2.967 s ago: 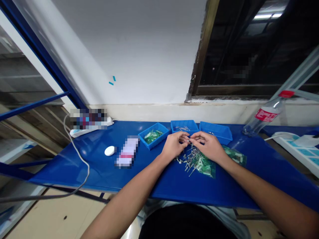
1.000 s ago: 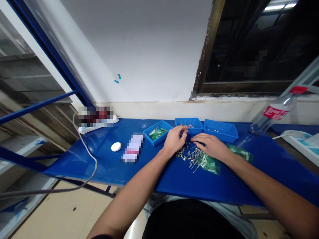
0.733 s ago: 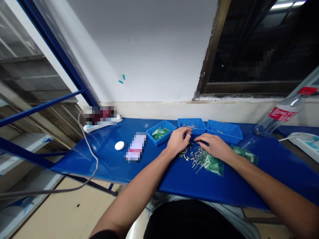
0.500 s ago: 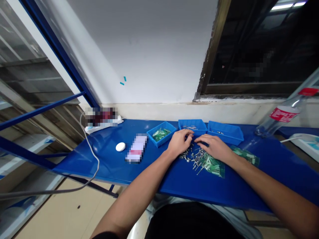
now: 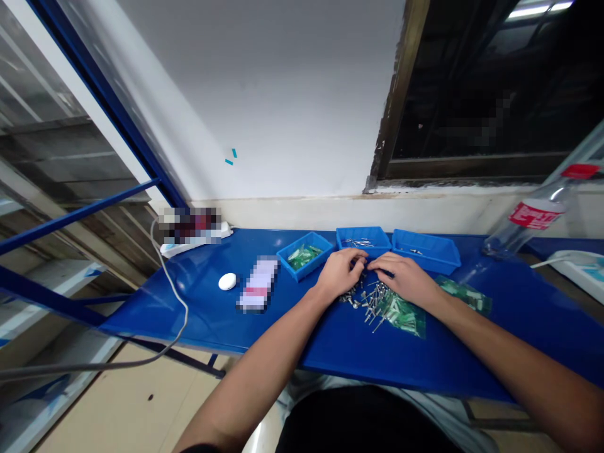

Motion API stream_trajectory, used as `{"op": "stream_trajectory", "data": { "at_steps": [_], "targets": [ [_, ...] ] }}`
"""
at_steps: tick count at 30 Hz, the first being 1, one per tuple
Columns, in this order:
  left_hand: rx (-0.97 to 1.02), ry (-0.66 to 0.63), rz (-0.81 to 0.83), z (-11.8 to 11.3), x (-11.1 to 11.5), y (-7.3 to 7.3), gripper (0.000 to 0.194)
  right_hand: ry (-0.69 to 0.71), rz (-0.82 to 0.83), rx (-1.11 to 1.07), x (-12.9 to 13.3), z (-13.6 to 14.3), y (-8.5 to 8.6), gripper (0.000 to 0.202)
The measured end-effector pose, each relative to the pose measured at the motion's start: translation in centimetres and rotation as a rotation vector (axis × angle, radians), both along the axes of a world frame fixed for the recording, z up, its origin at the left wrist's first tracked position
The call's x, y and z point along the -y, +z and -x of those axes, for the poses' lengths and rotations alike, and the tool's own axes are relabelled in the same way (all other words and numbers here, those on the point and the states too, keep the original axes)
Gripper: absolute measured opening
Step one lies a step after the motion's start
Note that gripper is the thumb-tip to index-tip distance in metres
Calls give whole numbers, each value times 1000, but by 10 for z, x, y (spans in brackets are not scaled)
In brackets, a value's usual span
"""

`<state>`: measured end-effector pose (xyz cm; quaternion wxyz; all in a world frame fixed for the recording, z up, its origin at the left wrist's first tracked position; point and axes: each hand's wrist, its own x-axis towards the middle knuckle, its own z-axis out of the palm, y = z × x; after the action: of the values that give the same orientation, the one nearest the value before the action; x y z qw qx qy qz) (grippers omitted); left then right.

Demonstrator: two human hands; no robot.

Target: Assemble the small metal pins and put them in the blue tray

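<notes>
My left hand (image 5: 342, 272) curls over the back of a loose pile of small metal fasteners (image 5: 355, 298), thumb and fingers drawn together. What it holds, if anything, is too small to make out. Close beside it, my right hand (image 5: 408, 277) reaches over the same pile with its thumb apart from the fingers and nothing visible in it. Long-stemmed pop rivets (image 5: 374, 308) lie below the hands. A green plastic packet (image 5: 409, 319) of light-coloured pieces lies under my right wrist. Another green packet (image 5: 467, 296) is partly hidden by my right forearm.
Behind my hands stand a blue bin (image 5: 363, 233) with rivets and another blue bin (image 5: 431, 259) with a few metal pieces. Left of them, a blue bin (image 5: 302, 272) holds green packets. A phone (image 5: 258, 283), white round object (image 5: 227, 281), power strip (image 5: 195, 242) and plastic bottle (image 5: 533, 217) surround them.
Both hands stay over the pile with only slight finger movement; their fingertips are a little closer together. The view has shifted slightly.
</notes>
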<state>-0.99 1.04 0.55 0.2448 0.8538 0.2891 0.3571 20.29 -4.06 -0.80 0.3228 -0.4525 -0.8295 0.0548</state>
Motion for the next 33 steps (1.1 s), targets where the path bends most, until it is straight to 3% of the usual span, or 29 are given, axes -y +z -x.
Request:
{"op": "stream_trajectory", "data": {
  "at_steps": [8, 11, 14, 22, 33],
  "targets": [
    [-8, -91, 86, -1, 2, -4, 32, -176, -91, -171, 9, 10, 17, 21],
    [7, -103, 138, -2, 2, -6, 36, -152, -24, -304, 11, 13, 14, 17],
    [31, -113, 159, -2, 3, -4, 29, -123, 11, -396, 11, 15, 11, 14],
    [90, -70, 145, -2, 3, -3, 21, -143, -17, -371, 13, 18, 13, 12],
    [130, -59, 153, -3, 2, -3, 21, -142, 12, -361, 6, 10, 1, 15]
  ]
}}
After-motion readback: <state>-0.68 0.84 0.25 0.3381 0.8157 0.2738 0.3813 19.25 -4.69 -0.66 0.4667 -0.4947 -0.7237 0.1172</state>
